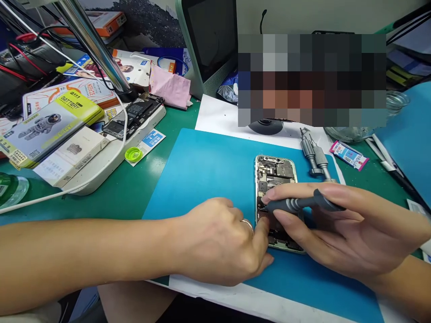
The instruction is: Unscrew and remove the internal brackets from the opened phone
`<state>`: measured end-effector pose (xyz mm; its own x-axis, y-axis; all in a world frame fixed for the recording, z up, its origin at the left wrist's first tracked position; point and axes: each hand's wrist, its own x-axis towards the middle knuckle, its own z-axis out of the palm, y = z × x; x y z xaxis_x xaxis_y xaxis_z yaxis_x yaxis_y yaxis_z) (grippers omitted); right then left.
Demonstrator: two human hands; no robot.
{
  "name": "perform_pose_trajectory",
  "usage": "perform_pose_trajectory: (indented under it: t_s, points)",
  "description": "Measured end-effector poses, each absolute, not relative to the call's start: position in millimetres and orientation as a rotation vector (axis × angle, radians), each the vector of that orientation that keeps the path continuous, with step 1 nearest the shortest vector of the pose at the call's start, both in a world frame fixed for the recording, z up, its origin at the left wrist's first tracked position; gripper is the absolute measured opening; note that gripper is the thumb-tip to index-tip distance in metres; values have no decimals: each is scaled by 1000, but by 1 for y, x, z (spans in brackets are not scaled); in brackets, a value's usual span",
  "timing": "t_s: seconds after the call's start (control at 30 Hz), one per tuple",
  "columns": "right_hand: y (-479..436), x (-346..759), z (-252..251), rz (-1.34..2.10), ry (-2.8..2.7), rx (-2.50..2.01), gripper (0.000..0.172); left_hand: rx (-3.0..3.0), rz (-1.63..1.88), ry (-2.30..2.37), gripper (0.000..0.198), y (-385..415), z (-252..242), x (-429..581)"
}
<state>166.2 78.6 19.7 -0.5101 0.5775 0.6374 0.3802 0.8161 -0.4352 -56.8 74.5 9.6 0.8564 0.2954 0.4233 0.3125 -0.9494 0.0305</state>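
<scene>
An opened smartphone (276, 168) lies on the blue mat with its circuit board and inner parts showing. My left hand (225, 246) comes across from the left, fingers curled, a ring on one of them. Its fingertips press on the phone's left side and hold it against the mat; their undersides are hidden. Between the thumb and fingers of my right hand (350, 229) is a dark grey pointed tool (291, 205) with a ridged grip. The tool's tip points left, at the phone's inner parts near my left fingertip. My right fingers cover part of the phone's right side.
Two metal screwdrivers (314, 154) lie beyond the phone on the blue mat (202, 166). Right of them are a small packet (349, 155) and a glass jar (353, 133). On the left, a white stand (97, 177) carries another opened phone (134, 114), near a battery box (50, 128).
</scene>
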Motion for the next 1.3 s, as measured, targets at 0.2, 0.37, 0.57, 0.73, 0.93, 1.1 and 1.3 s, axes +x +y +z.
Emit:
perform_pose_trajectory:
  t_s: [0.2,0.37,0.57,0.73,0.93,1.1,1.3]
  points:
    - [77,168,15,279,-2085,-756,57,-2995,-684,-490,39,76,9,-56]
    - [80,169,23,322,-2193,-729,72,-2987,-699,-488,39,76,10,-56]
    - [74,167,8,278,-2126,-811,42,-2988,-695,-489,39,76,9,-56]
    - [71,167,3,295,-2139,-803,29,-2987,-696,-492,38,76,8,-56]
    - [68,167,17,224,-2179,-801,65,-2984,-701,-482,38,76,7,-57]
    - [72,167,13,347,-2152,-818,49,-2978,-687,-493,36,74,9,-57]
    - [79,172,23,392,-2220,-883,30,-2974,-666,-480,37,75,9,-56]
